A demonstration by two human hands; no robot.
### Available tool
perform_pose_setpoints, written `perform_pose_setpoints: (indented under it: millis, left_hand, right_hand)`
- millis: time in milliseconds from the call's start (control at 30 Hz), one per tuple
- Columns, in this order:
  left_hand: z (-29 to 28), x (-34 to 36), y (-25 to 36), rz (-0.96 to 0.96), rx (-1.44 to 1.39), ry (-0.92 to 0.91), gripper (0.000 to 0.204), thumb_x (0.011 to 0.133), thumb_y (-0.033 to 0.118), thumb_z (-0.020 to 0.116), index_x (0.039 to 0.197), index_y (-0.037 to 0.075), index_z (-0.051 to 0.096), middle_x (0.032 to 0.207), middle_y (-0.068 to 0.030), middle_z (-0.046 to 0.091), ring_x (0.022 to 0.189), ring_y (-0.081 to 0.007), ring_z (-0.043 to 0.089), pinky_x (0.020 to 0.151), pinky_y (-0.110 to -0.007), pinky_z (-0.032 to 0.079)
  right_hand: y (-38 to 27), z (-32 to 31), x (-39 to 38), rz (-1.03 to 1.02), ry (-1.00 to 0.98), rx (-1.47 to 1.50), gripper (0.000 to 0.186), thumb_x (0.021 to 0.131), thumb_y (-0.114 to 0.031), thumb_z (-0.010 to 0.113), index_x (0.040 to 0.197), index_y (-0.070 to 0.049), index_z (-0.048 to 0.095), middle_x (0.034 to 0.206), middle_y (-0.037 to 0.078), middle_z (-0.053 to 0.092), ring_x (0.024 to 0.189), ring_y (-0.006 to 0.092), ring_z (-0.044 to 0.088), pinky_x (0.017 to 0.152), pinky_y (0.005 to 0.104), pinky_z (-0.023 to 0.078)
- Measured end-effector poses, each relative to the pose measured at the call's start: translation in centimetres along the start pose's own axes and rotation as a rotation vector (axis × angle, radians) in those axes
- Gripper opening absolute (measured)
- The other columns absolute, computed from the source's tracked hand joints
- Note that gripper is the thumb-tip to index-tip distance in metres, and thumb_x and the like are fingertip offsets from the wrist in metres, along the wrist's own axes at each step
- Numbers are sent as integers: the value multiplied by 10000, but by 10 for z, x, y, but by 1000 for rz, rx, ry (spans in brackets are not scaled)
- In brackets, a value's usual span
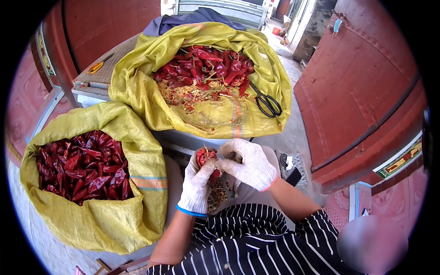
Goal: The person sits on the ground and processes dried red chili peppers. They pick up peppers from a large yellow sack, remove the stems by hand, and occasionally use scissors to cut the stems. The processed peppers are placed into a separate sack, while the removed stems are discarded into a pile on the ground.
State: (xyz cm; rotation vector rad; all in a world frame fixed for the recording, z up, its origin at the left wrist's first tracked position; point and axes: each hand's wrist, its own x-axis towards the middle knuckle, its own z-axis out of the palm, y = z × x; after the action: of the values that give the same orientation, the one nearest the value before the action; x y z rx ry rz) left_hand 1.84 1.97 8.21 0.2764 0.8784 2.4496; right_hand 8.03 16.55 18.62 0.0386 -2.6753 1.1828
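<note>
My left hand [196, 181], in a white knit glove with a blue cuff, is closed around dried red chili peppers [201, 156]; more red shows below the thumb. My right hand [249, 162], gloved in white too, bends in a pinch against them, its fingertips meeting the left thumb. What those fingertips grip is hidden. Just beyond the hands, a yellow woven sack [201, 123] lies spread open, bearing a pile of red chilies [220, 68] and loose seeds with bits of stem [192, 97]. Black-handled scissors [268, 105] rest on its right side.
At the left stands another yellow woven sack [137, 208], rolled open and full of dark red dried chilies [87, 167]. Yellow-handled scissors [95, 68] lie on the table [103, 73] behind it. Below my hands are scattered scraps [217, 197]. A red door [357, 87] stands at the right.
</note>
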Motion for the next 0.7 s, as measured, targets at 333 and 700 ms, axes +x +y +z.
perform_pose_setpoints:
  millis: [333, 700]
  left_hand:
    - [5, -4, 17, -111, 123, -123, 485, 735, 39, 688, 1203, -16, 571, 966, -65, 664, 783, -162, 647, 747, -308, 554]
    - [-10, -3, 8, -188, 20, -68, 541, 654, -99, 569, 1193, -63, 600, 1030, -88, 674, 906, -186, 649, 793, -319, 556]
  right_hand:
    - [17, -10, 36, -693, -215, -273, 146, 851, -192, 667, 960, -100, 696, 961, 94, 652, 851, 295, 663, 735, 395, 537]
    - [-3, 21, 8, 190, -67, 486, 181, 943, -130, 612, 1008, 24, 683, 887, 95, 681, 771, 185, 641, 706, 316, 511]
